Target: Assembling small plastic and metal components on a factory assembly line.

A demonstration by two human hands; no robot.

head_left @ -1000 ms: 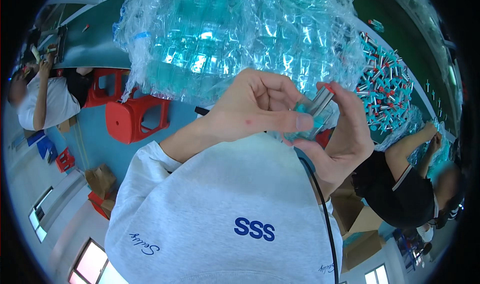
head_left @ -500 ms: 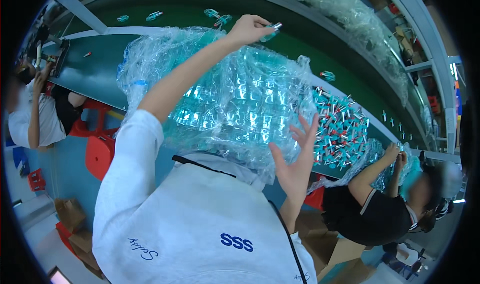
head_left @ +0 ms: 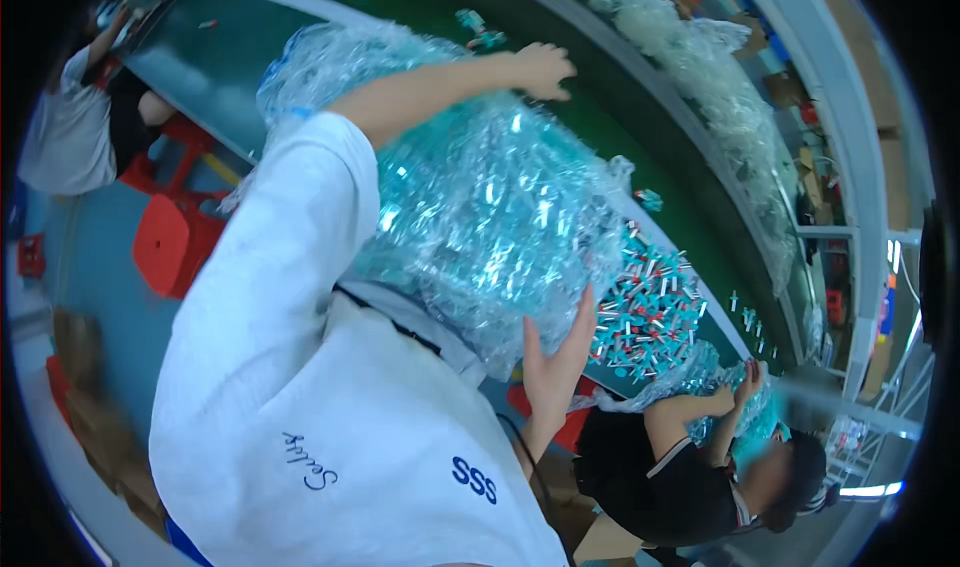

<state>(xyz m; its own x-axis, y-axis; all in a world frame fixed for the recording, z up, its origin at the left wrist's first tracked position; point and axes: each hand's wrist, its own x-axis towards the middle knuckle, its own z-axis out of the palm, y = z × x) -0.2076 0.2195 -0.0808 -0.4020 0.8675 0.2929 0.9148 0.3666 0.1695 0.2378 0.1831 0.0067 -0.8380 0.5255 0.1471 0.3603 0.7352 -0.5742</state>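
A large clear plastic bag [head_left: 470,207] full of shiny teal-tinted pieces lies before me on the green table. My left arm stretches over it, and my left hand [head_left: 545,70] is above the green belt past the bag's far edge. Its fingers look spread, with nothing visible in them; the side under the palm is hidden. My right hand [head_left: 560,362] is open at the bag's near right corner, thumb and fingers apart, against the plastic. Right of the bag is a heap of small teal parts [head_left: 650,312] with silver and red ends.
Similar parts lie scattered along the green belt [head_left: 690,222]. Clear plastic sheeting [head_left: 735,117] covers the far side. A co-worker in black [head_left: 670,467] handles a bag at the right; another in white [head_left: 70,132] sits at left, near a red stool [head_left: 178,242].
The view has turned and shifted. The small teal part in my left hand no longer shows there, and its fingers have loosened. My right hand has come closer against the bag.
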